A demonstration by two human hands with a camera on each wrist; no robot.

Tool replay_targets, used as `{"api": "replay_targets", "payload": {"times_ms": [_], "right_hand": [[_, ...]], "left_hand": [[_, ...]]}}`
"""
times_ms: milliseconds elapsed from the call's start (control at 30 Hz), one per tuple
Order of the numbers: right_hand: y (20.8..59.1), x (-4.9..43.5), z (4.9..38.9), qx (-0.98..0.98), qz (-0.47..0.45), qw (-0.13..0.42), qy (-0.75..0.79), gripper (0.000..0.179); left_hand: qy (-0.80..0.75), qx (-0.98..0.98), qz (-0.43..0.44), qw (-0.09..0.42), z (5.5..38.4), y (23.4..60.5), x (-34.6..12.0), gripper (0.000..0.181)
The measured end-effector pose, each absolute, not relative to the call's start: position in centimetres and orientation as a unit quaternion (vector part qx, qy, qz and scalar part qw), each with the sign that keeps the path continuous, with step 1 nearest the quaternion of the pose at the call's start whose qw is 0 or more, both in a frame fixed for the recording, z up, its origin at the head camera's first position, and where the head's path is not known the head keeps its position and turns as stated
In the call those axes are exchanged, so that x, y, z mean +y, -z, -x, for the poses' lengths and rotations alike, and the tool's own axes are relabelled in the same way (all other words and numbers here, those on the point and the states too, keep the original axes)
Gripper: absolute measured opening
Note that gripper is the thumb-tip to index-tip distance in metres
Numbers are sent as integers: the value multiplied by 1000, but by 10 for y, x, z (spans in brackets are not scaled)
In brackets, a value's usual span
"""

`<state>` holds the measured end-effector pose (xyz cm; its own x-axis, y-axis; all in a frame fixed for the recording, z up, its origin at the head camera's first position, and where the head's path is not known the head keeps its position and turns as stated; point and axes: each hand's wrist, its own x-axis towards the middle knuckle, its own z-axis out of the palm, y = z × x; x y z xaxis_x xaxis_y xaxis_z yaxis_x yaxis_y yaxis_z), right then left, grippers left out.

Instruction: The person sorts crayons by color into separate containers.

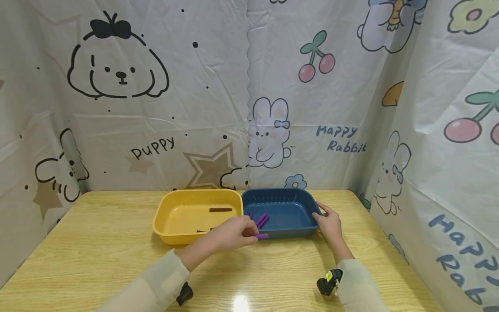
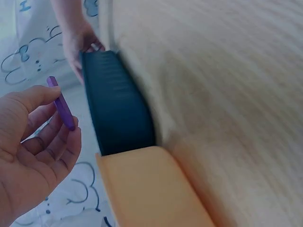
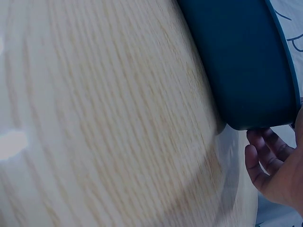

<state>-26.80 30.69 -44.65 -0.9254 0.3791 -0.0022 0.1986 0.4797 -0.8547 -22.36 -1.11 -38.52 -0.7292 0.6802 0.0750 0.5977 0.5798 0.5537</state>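
My left hand (image 1: 235, 232) pinches a purple crayon (image 2: 62, 105) between thumb and fingertips. In the head view this hand is in front of where the two bins meet, and the crayon overlaps the blue bin's front wall. Several more purple crayons (image 1: 263, 220) lie at the left end of the blue bin (image 1: 286, 234). At that bin's right end, my right hand (image 1: 329, 223) grips the rim, thumb over the edge and fingers (image 3: 270, 146) against the outer wall. Brown crayons (image 1: 220, 209) lie in the yellow bin (image 1: 171, 239), partly hidden by my left hand.
The bins stand side by side at the back of the wood-grain table (image 1: 249, 277). A printed cloth (image 1: 210, 108) hangs behind it and along both sides. Black wrist cameras (image 1: 329, 281) sit at both cuffs.
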Motion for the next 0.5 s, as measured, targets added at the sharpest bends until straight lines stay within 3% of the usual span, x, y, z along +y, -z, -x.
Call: {"api": "replay_targets", "payload": {"times_ms": [500], "right_hand": [[444, 306, 265, -859, 159, 99, -476, 47]], "left_hand": [[-340, 892, -295, 42, 242, 364, -14, 11]]}}
